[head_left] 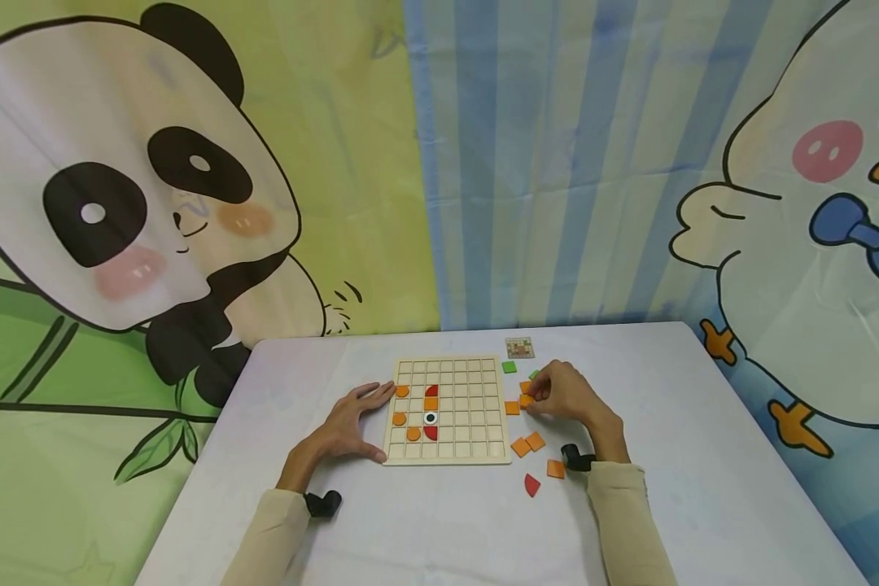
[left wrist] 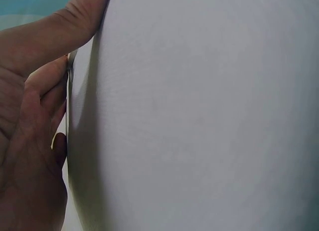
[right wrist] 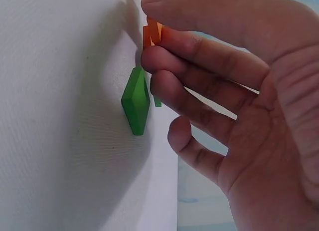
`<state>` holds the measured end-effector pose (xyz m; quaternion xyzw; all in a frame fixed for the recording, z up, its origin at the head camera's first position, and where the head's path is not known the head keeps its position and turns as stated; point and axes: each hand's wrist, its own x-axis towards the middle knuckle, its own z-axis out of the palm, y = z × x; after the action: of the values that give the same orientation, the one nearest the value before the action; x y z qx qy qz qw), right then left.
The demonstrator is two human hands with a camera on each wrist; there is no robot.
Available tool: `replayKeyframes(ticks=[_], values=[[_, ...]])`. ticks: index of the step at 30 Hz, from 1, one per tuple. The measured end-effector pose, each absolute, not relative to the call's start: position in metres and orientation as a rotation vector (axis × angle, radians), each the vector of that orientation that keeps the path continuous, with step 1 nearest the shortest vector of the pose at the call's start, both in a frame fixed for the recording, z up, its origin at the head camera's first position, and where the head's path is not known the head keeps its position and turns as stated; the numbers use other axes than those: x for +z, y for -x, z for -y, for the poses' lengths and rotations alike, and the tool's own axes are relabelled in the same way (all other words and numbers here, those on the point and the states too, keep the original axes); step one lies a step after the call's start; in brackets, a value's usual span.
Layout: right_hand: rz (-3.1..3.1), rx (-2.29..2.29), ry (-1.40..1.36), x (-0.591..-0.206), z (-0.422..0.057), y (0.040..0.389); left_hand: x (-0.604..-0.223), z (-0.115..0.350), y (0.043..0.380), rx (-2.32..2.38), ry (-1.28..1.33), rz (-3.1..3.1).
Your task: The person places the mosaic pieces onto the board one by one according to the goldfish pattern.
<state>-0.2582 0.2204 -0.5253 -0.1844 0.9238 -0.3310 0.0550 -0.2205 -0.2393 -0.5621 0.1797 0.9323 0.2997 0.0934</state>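
A pale wooden grid board (head_left: 469, 452) lies on the table, holding several orange discs (head_left: 399, 418), an orange square (head_left: 430, 403), two red quarter-round pieces (head_left: 430, 434) and a black-and-white ringed piece (head_left: 430, 418). My left hand (head_left: 347, 425) spreads along the board's left side, thumb at the near corner and fingers at the edge farther up. To the right of the board, my right hand (head_left: 567, 395) pinches an orange square tile (right wrist: 155, 31) between thumb and index finger. Its other fingers are loosely bent beside a green piece (right wrist: 135, 101).
Loose orange squares (head_left: 520, 447) and a red quarter-round piece (head_left: 531, 485) lie right of the board, nearer me. Farther back are a green square (head_left: 509, 367) and a small patterned card (head_left: 520, 348). A printed curtain (head_left: 527, 163) hangs behind the white table (head_left: 439, 529).
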Motion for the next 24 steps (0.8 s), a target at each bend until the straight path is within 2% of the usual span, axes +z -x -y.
replayKeyframes(ticks=[17, 24], values=[[-2.745, -1.129, 0.667, -0.526, -0.199, 0.253, -0.563, 0.241, 0.220, 0.913, -0.519, -2.753], [-2.711, -1.200, 0.802, -0.525, -0.181, 0.248, -0.563, 0.241, 0.220, 0.900, -0.531, -2.759]])
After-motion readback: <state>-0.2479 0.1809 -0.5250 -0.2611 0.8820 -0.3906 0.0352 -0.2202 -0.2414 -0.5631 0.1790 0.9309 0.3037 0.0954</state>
